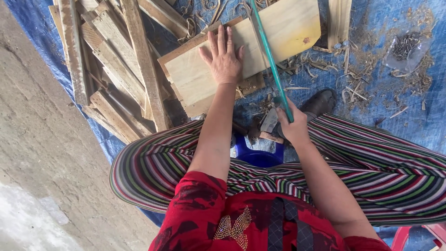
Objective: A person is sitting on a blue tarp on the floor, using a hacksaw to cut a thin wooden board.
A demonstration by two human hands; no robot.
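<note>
Blue tarp [409, 116]: left hand [224, 58] flat on board [278, 28]; right hand [291, 125] grips saw [267, 46].

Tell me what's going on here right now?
A seated person presses the left hand flat on a pale wooden board lying on a blue tarp. The right hand grips a saw with a green frame, its blade running across the board. A pile of rough wooden slats lies to the left, with shavings scattered about.

A pale wooden board [278, 32] lies flat on stacked boards, tilted diagonally; a thin green-framed saw [272, 60] crosses it upright.
</note>
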